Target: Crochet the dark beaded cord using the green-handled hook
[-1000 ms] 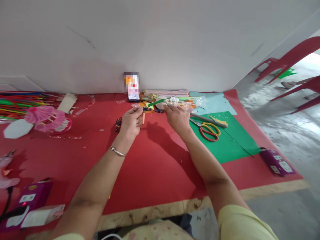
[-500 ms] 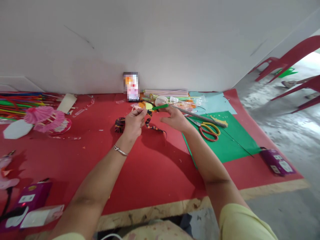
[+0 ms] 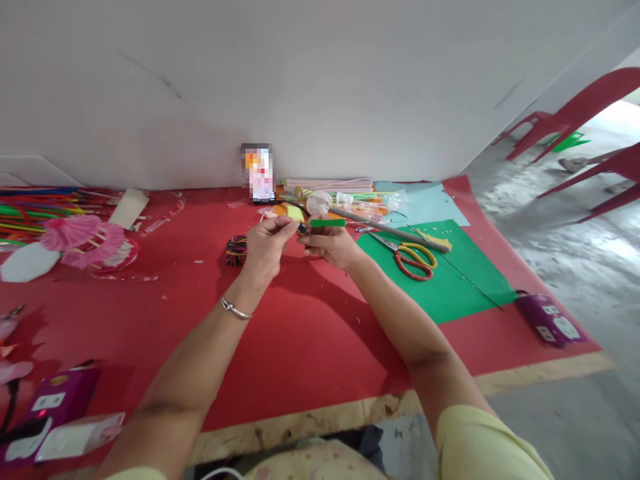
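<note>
while both hands (image 3: 300,243) pinch one green stick (image 3: 327,223), one scissors (image 3: 413,257) lies near.

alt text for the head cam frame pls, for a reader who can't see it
Seen from above, a person's left hand and right hand meet over a red mat, pinching a small green stick between them. Yellow-and-red scissors lie on a green sheet to the right; pink paper umbrellas lie to the left, and a phone leans against the wall.

Bright daylight from the right; edges bowed, perhaps slightly blurred.
</note>
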